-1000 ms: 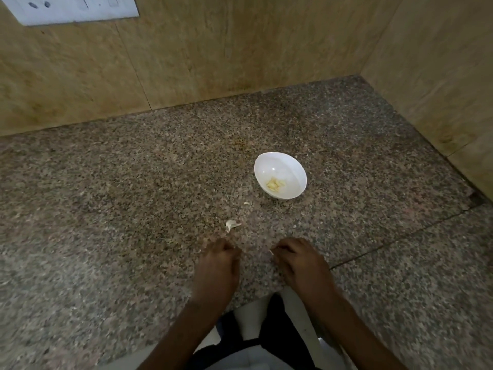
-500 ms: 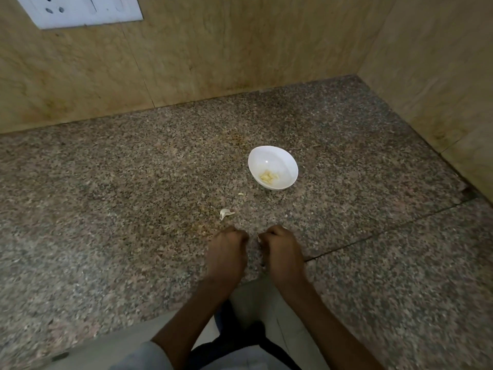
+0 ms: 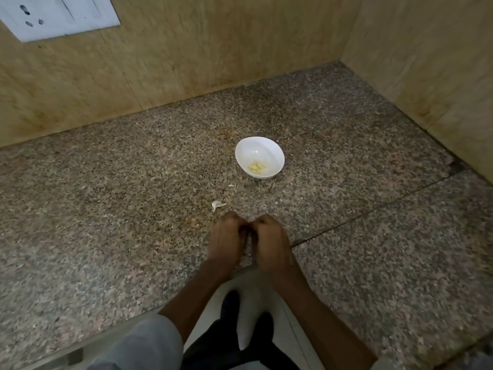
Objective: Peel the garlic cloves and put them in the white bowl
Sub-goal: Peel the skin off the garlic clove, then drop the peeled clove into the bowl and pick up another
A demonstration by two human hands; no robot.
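Both hands were bunched together over the near edge of the granite counter point(image 3: 106, 209). The left hand point(image 3: 225, 240) and right hand point(image 3: 272, 243) were knuckle to knuckle, backs up, fingers curled under. Couldn't tell if anything was pinched in there, the fingertips were hidden. Just past the left hand's knuckles lay a whitish garlic clove point(image 3: 217, 205), maybe only its skin, not touching the hand. A bit further out sat a tiny pale scrap point(image 3: 231, 185). Beyond that, ahead of the right hand and well clear of it, was the white bowl point(image 3: 266, 145) with a few peeled cloves point(image 3: 257, 167) in the bottom.
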